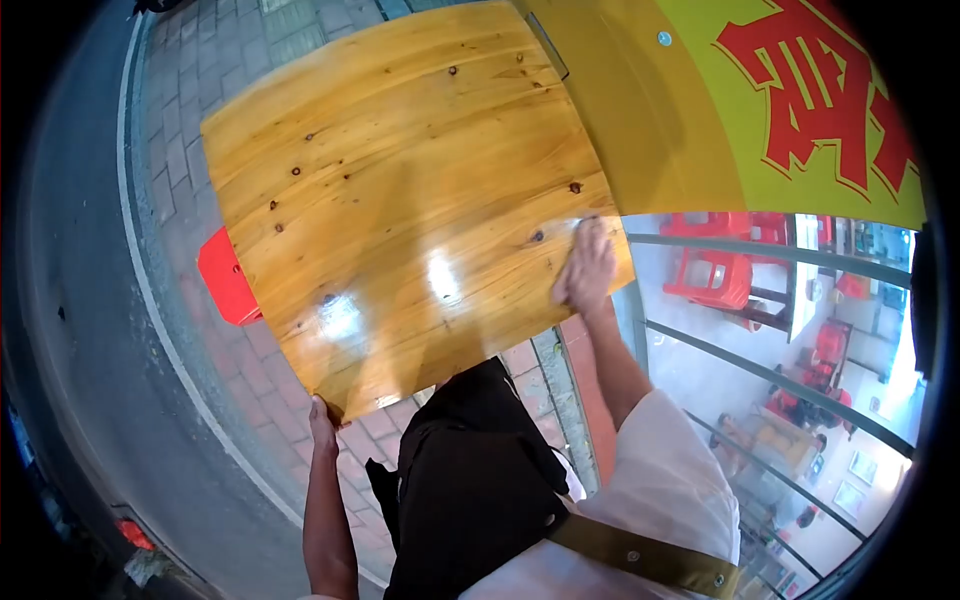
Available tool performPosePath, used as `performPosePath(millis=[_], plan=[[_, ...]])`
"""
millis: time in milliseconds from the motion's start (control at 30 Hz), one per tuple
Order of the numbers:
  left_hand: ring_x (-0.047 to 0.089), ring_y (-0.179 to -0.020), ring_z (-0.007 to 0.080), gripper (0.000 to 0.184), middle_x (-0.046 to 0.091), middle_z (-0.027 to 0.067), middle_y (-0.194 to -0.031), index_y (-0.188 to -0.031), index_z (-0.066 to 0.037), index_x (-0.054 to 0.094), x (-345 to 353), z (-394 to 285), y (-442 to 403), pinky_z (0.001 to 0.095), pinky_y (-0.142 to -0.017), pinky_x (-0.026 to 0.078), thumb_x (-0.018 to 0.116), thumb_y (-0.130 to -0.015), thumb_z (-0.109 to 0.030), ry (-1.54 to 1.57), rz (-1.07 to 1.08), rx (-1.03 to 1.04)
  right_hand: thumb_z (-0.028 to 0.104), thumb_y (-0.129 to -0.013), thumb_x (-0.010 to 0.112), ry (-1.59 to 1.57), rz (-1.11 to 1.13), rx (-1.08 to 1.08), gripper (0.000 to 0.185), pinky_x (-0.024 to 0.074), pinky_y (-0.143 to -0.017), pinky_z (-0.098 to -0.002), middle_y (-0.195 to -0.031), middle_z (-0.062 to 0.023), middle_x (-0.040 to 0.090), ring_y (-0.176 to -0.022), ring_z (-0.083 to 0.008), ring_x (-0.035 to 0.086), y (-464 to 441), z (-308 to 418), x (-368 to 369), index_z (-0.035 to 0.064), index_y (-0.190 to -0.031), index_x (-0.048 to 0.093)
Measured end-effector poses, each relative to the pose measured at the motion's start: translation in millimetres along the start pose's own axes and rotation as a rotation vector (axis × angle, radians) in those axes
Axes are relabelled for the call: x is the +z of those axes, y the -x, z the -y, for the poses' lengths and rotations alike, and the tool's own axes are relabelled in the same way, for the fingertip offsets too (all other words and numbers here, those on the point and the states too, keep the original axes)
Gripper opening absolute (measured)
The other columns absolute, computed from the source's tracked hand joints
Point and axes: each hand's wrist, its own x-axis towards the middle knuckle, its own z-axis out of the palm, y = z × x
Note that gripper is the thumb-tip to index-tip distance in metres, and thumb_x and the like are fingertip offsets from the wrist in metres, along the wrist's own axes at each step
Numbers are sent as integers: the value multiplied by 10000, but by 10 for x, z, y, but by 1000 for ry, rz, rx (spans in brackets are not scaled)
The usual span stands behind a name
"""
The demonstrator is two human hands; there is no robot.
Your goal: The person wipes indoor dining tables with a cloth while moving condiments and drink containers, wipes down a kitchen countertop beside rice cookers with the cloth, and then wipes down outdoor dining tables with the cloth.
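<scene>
A square wooden table [400,220] with a glossy, knotted top fills the middle of the view. My left hand [322,422] grips its near left corner, the thumb along the edge and the other fingers mostly hidden. On the top near the right edge, my right hand [588,265] lies flat with its fingers stretched forward; no object shows under it. A red plastic stool [228,278] pokes out from beneath the table's left side. The table's legs are hidden.
Brick paving [185,150] surrounds the table, with a road [90,330] on the left. To the right stand a yellow-green panel with red characters [820,90] and a glass front [690,330]. Red stools [712,278] and people show behind the glass.
</scene>
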Motion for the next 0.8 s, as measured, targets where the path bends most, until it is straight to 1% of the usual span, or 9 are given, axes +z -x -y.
performPosePath(millis=[67, 167, 267, 300, 400, 533, 600, 700, 800], plan=[[688, -1016, 272, 753, 632, 129, -1268, -1401, -72, 492, -52, -36, -3, 420, -711, 616, 409, -990, -697, 8, 34, -11, 222, -969, 459, -517, -136, 522, 631, 176, -1196, -600, -1630, -206, 253, -1471, -514, 207, -324, -169, 114, 20, -1551, 321], [655, -1049, 259, 716, 617, 111, -1270, -1387, -64, 499, -87, -39, 16, 409, -763, 586, 414, -1006, -664, -25, 32, 23, 220, -992, 407, -621, -140, 633, 633, 184, -1202, -575, -1620, -222, 270, -1460, -545, 199, -562, -134, -221, -81, -1535, 280], [576, -1036, 173, 594, 620, 40, -1158, -1270, -31, 583, -108, 114, -145, 321, -906, 487, 438, -1053, -564, -40, -60, 126, 211, -1019, 339, -694, -385, 208, 614, 176, -1207, -569, -1606, -243, 289, -1468, -525, 210, -181, -34, -490, -141, -1514, 254], [487, -961, 133, 499, 564, -4, -1022, -1114, -19, 613, 14, -1, -3, 292, -899, 413, 454, -1073, -490, 20, -115, 130, 206, -1020, 334, -695, -311, 217, 608, 171, -1211, -566, -1607, -252, 282, -1476, -509, 213, 58, 56, -568, -132, -1519, 254], [460, -912, 131, 473, 518, -12, -952, -1043, -29, 595, 203, -44, 86, 305, -840, 418, 456, -1074, -481, 15, -202, 283, 187, -1007, 346, -680, -172, 225, 607, 155, -1226, -545, -1615, -260, 268, -1501, -463, 212, 457, 143, -388, -114, -1528, 263], [523, -1220, 253, 665, 593, 143, -1308, -1373, 19, 531, 42, 308, -129, 376, -1061, 401, 389, -1066, -554, -29, -223, 220, 222, -1030, 322, -694, -245, -106, 625, 113, -1235, -533, -1657, -240, 168, -1533, -432, 142, -745, -289, -486, -61, -1574, 202], [515, -1266, 264, 709, 578, 159, -1356, -1405, 31, 508, 45, 189, -24, 376, -1092, 386, 402, -1057, -577, -22, -153, 194, 246, -1014, 316, -630, -71, -88, 646, 121, -1229, -526, -1673, -209, 151, -1541, -390, 156, -1926, -438, -389, -17, -1593, 205], [522, -1250, 252, 690, 579, 149, -1349, -1396, 33, 514, 91, 87, 83, 376, -1086, 390, 395, -1066, -561, -131, -282, 111, 206, -1011, 389, -659, -331, -325, 609, 210, -1216, -485, -1642, -189, 248, -1488, -403, 249, -3761, -466, -603, 11, -1575, 271], [502, -1281, 249, 708, 550, 146, -1400, -1432, 26, 482, 74, 162, 36, 365, -1119, 355, 377, -1067, -571, -153, -344, 92, 243, -1039, 390, -287, -505, -516, 558, 212, -1214, -521, -1638, -178, 260, -1491, -384, 252, -4564, -555, -193, 23, -1547, 321]])
